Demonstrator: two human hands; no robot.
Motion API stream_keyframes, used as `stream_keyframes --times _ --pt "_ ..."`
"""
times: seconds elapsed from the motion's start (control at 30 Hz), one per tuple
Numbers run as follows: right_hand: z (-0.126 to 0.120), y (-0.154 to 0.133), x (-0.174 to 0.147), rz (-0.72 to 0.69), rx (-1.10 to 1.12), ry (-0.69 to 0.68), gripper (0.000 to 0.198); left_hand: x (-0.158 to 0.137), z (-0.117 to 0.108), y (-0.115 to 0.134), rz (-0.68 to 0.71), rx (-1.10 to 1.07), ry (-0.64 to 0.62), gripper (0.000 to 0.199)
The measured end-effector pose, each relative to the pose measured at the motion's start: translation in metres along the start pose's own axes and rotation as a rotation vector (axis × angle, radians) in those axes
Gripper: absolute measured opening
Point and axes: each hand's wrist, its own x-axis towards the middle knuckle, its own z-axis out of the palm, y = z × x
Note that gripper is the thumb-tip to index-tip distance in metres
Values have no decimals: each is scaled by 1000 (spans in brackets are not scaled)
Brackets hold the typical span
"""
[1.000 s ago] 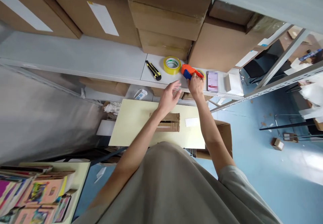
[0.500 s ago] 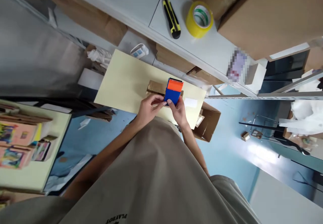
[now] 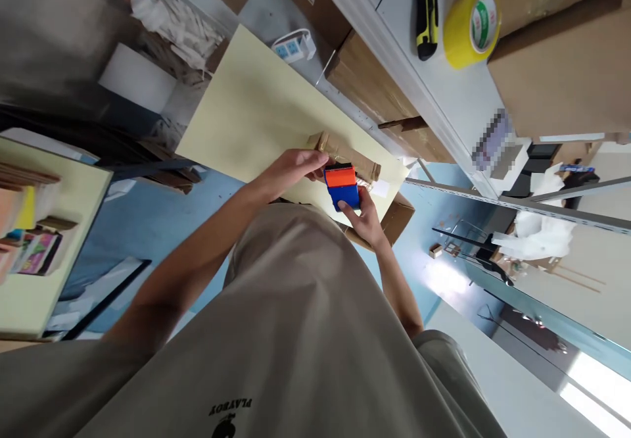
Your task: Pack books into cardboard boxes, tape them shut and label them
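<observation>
My right hand point(image 3: 365, 218) grips a blue tape dispenser point(image 3: 344, 194) with an orange flap and a black toothed edge, its thumb lying on the blue body. My left hand point(image 3: 300, 165) is just left of the toothed edge. Its fingers are curled together, and what they hold, if anything, is hidden. Beyond both hands a small brown cardboard box point(image 3: 348, 154) with tape over it lies on the pale yellow table point(image 3: 236, 116). The dispenser and my left fingers cover part of the box's near side.
A shelf point(image 3: 444, 89) above the table's far side holds a yellow tape roll point(image 3: 456, 33) and a utility knife point(image 3: 426, 14). A power strip point(image 3: 293, 48) lies behind the table. An open carton point(image 3: 398, 219) stands below its right end. Books point(image 3: 37, 250) lie on another table at left.
My left hand has drawn away from the dispenser's lower edge and moved up toward its toothed end. The dispenser stays in my right hand. The camera view has turned and shifted.
</observation>
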Motion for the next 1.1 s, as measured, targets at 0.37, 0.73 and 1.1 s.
stream_keyframes --times 0.37,0.73,1.1 --pt "-16 -41 0 152 -293 -114 74 17 -19 -14 -82 -80 -108 48" --pt "-34 -99 32 308 -483 -216 82 12 2 -54 -42 -94 149 45" --pt "-95 -188 50 506 -685 -342 74 59 -28 -99 -110 -220 477 28"
